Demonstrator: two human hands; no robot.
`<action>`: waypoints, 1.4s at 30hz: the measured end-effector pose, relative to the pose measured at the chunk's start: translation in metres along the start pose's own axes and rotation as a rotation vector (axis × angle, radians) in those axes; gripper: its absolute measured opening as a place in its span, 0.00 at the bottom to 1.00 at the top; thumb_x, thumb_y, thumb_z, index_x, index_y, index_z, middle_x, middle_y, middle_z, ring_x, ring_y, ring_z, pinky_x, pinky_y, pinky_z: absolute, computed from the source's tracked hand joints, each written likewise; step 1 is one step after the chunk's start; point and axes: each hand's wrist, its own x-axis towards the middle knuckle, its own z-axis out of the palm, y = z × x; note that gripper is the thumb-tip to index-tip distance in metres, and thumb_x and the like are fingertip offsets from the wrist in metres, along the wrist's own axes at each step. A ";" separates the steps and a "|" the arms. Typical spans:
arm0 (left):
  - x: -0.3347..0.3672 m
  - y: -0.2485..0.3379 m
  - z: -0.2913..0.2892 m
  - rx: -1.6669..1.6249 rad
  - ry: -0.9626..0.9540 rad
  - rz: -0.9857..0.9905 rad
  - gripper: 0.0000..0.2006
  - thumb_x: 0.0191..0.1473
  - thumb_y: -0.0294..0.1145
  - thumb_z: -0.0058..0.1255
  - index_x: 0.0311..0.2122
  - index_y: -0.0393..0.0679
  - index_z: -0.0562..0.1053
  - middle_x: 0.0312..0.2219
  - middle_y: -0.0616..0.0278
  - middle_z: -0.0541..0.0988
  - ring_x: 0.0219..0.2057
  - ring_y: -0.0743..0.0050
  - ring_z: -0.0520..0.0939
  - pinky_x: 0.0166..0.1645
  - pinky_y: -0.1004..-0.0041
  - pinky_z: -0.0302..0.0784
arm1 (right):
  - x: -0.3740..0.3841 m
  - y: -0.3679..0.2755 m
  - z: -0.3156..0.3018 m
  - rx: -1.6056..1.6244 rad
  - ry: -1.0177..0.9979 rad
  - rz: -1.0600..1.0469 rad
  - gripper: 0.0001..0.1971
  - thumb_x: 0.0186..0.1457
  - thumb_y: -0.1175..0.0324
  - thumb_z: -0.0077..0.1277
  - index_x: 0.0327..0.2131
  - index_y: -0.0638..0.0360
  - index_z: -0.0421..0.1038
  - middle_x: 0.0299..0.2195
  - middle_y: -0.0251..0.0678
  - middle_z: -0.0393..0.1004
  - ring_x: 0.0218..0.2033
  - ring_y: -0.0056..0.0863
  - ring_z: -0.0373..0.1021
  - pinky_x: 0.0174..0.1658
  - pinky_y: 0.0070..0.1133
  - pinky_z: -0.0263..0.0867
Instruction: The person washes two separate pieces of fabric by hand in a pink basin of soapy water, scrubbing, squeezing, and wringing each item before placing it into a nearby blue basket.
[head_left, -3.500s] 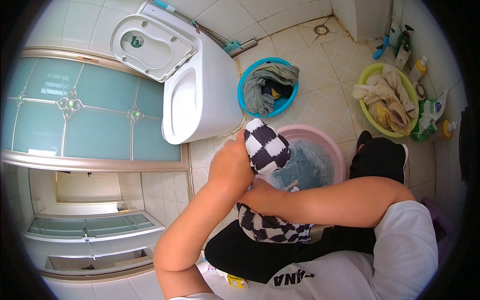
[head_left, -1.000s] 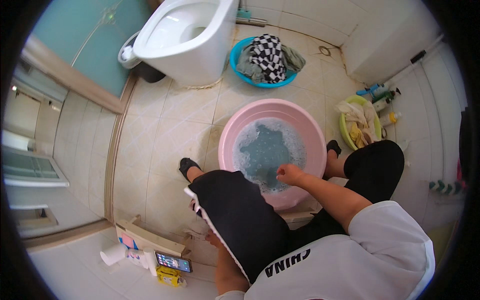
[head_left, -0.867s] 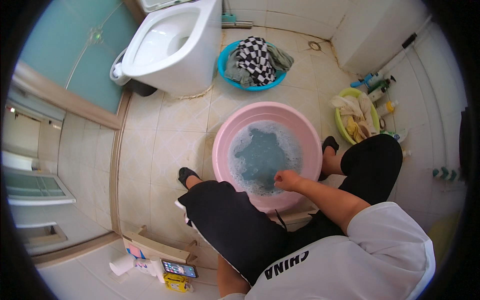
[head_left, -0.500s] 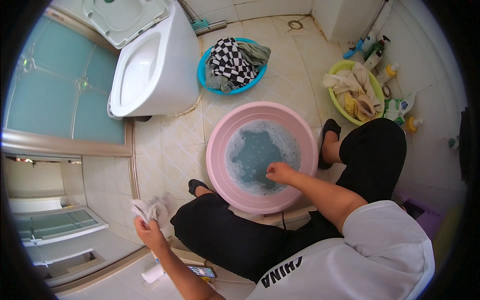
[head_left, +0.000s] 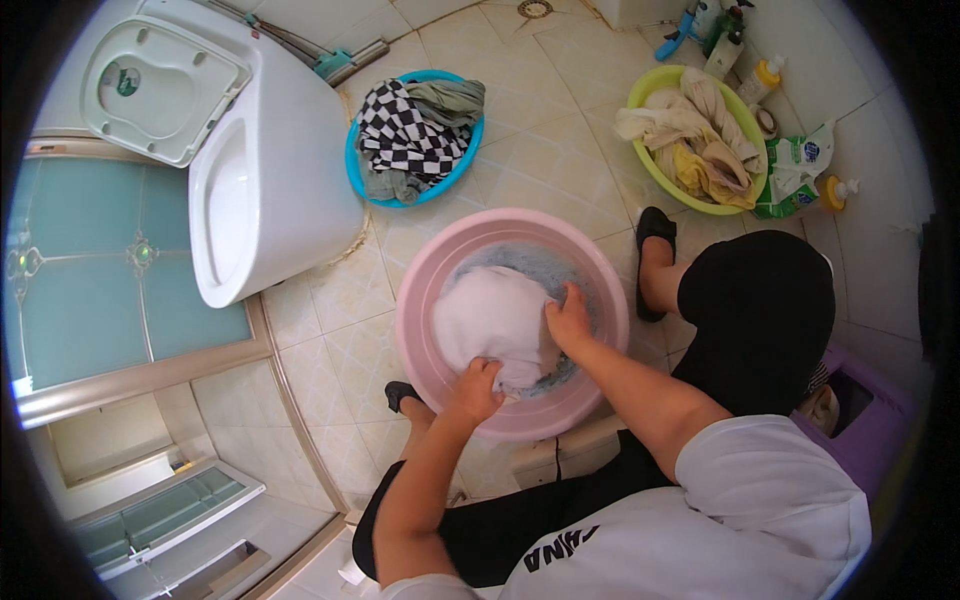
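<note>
A large pink basin (head_left: 415, 365) stands on the floor between my legs, holding blue-grey soapy water (head_left: 560, 262). Spread over the water is a white cloth (head_left: 490, 318), puffed up in the middle; its exact kind does not show. At its near edge my left hand (head_left: 476, 392) is closed, the fingers gripping the fabric. My right hand (head_left: 570, 318) grips the cloth's right edge, thumb and fingers partly bent around it. Some fingertips of both hands are hidden by the fabric.
A blue basin (head_left: 357, 172) with checkered and grey-green clothes sits beyond, beside the white toilet (head_left: 300, 170). At far right are a lime-green basin (head_left: 640, 88) of pale clothes, several bottles (head_left: 760, 80) and a green-white pouch (head_left: 795, 175). A purple bin (head_left: 870, 415) stands right.
My left hand came from the far left into the pink basin with the white cloth, which now lies spread on the water. My right hand has taken hold of it too. The view shifted.
</note>
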 end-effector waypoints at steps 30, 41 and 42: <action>0.054 0.109 0.049 -0.678 0.490 -0.082 0.05 0.44 0.28 0.50 0.26 0.37 0.71 0.22 0.59 0.73 0.23 0.72 0.72 0.31 0.76 0.67 | 0.031 0.040 0.024 0.882 -0.786 0.858 0.29 0.52 0.44 0.39 0.47 0.59 0.62 0.44 0.39 0.67 0.42 0.30 0.65 0.44 0.26 0.61; 0.083 0.104 0.012 -0.254 0.895 -0.360 0.12 0.47 0.37 0.47 0.20 0.39 0.69 0.15 0.49 0.71 0.19 0.45 0.73 0.25 0.60 0.66 | -0.004 0.005 0.032 1.153 -0.678 0.755 0.16 0.56 0.59 0.38 0.36 0.62 0.67 0.31 0.39 0.70 0.30 0.30 0.68 0.32 0.25 0.67; 0.084 0.089 0.006 -0.305 0.946 -0.461 0.13 0.48 0.39 0.46 0.21 0.39 0.69 0.14 0.49 0.72 0.19 0.47 0.73 0.25 0.60 0.67 | -0.018 -0.032 0.022 1.001 -0.561 0.868 0.15 0.55 0.60 0.39 0.37 0.63 0.66 0.33 0.40 0.69 0.32 0.31 0.68 0.32 0.27 0.66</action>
